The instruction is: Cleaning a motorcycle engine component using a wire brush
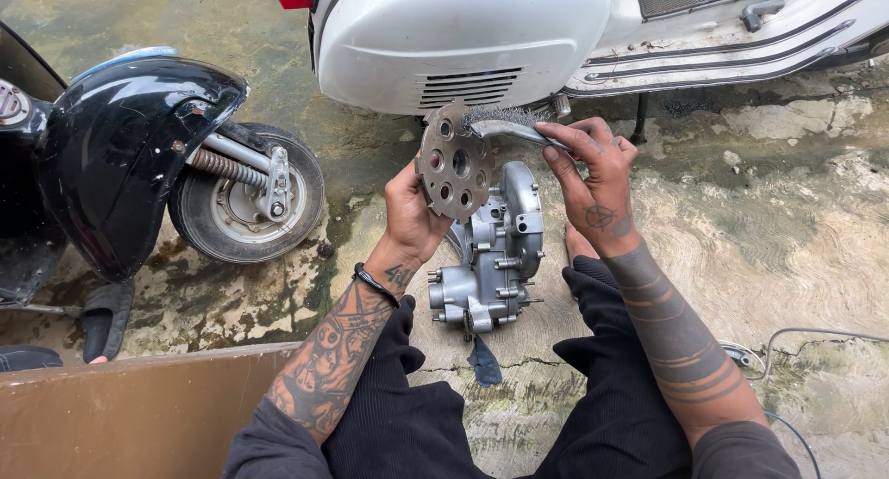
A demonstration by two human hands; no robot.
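There is no package, no label, no sign and no screen to see anywhere in this view of the concrete yard.

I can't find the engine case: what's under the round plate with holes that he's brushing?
Below the round plate stands a grey engine case on the concrete floor. The plate and the left hand cover the case's upper left part.

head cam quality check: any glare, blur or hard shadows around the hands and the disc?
Head view: soft daylight, no hard shadows; glare on the white scooter panel and black fender; left hand, perforated disc, right hand and wire brush sharp; slight wide-angle bending at edges.
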